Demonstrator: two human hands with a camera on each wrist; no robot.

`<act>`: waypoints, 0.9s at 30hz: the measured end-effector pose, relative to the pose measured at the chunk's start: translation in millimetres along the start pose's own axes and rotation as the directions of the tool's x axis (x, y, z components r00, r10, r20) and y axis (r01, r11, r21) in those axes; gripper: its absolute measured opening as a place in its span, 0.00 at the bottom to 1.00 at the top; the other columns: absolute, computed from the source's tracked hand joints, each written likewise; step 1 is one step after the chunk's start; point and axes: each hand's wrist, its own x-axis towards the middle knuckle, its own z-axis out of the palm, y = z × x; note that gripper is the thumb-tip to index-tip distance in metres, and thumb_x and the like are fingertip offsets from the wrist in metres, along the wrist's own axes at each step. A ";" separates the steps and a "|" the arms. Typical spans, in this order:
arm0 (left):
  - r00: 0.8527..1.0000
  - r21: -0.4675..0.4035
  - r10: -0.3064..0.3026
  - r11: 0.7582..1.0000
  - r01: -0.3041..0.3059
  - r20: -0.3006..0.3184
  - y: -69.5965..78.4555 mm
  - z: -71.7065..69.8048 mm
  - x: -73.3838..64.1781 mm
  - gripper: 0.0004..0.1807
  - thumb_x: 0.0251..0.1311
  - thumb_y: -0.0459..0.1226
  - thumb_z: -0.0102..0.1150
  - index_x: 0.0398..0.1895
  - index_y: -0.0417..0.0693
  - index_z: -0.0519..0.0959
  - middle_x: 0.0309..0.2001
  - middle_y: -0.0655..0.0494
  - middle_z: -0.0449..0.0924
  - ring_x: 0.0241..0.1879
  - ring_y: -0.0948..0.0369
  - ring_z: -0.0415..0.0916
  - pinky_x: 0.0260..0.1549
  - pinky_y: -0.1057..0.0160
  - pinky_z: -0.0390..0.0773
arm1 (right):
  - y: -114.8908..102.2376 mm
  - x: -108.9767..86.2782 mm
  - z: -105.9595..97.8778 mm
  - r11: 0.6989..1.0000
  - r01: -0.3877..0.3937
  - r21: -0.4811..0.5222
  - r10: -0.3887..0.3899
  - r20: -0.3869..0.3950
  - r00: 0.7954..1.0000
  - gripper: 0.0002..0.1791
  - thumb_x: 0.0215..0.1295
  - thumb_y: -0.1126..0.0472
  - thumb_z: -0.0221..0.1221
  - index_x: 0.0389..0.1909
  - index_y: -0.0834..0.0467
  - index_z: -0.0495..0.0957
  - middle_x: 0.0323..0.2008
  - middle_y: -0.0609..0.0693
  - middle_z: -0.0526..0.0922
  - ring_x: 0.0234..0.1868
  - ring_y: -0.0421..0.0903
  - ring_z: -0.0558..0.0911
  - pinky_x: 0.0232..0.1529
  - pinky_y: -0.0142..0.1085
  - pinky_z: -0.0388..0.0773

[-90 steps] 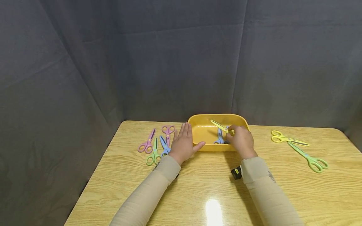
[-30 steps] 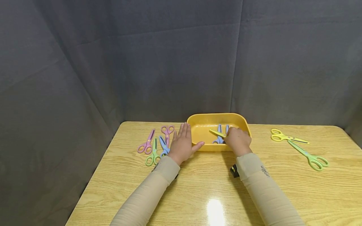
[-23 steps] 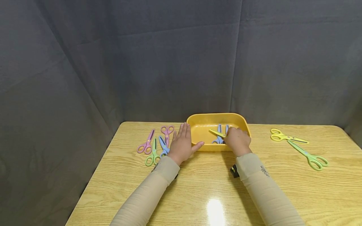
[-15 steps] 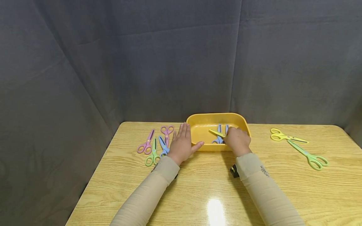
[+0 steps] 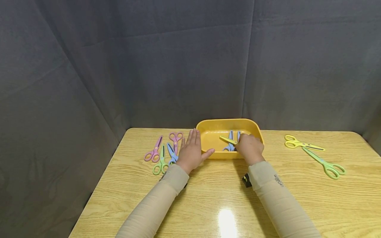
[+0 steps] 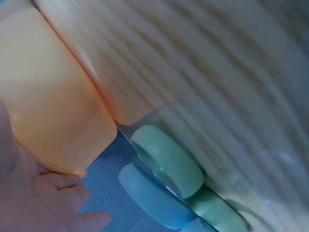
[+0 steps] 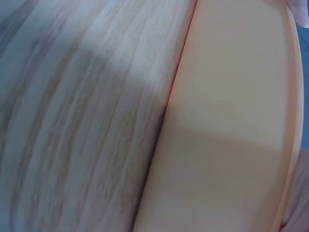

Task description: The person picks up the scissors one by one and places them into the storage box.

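Observation:
A yellow plastic bin (image 5: 218, 155) stands near the table's back edge. My left hand (image 5: 191, 152) lies along its left end, fingers straight and thumb spread at the front corner; in the left wrist view the bin's wall (image 6: 55, 92) meets these fingers. My right hand (image 5: 251, 148) reaches over the front right rim and holds yellow scissors (image 5: 228, 140) by the handle end. Their blade points left across the blue scissors (image 5: 230, 145) in the bin; the handles are hidden under my hand. More blue scissors (image 5: 238, 134) are partly covered by that hand.
Left of the bin lie two pairs of pink scissors (image 5: 154, 153), green scissors (image 5: 162, 162) and blue scissors (image 5: 172, 153), close beside my left wrist. Yellow scissors (image 5: 302, 144) and green scissors (image 5: 324, 164) lie on the right. A dark curtain (image 5: 184, 66) hangs behind the table.
Compared with three seconds ago, my right hand has lowered the yellow scissors into the bin and shifted slightly left. Over the last second both hands stay put.

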 end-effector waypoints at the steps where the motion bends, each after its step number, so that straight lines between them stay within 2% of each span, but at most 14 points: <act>1: 1.000 0.002 0.000 1.000 0.000 0.000 0.0 0.0 -0.1 0.57 0.68 0.71 0.37 0.80 0.33 0.45 0.81 0.40 0.40 0.80 0.48 0.37 0.74 0.42 0.50 | 0.0 -0.1 0.1 1.000 0.000 0.002 0.000 -0.001 1.000 0.07 0.66 0.59 0.57 0.34 0.58 0.81 0.38 0.64 0.79 0.44 0.65 0.80 0.36 0.56 0.77; 15: 1.000 -0.021 0.011 1.000 -0.011 -0.025 1.7 -4.4 -2.5 0.55 0.69 0.69 0.40 0.79 0.32 0.48 0.80 0.38 0.44 0.80 0.46 0.41 0.73 0.41 0.51 | 0.6 -2.7 3.1 1.000 0.017 0.014 -0.016 -0.044 0.999 0.11 0.69 0.58 0.56 0.42 0.61 0.81 0.41 0.65 0.78 0.45 0.66 0.78 0.40 0.58 0.77; 27: 1.000 -0.024 0.001 1.000 -0.001 -0.006 1.3 -3.5 -1.9 0.56 0.69 0.70 0.39 0.80 0.33 0.46 0.80 0.38 0.42 0.80 0.47 0.38 0.73 0.42 0.51 | -0.2 -4.9 5.4 0.999 0.014 0.033 -0.011 -0.086 0.996 0.14 0.72 0.58 0.54 0.49 0.63 0.80 0.45 0.67 0.77 0.45 0.66 0.77 0.38 0.58 0.78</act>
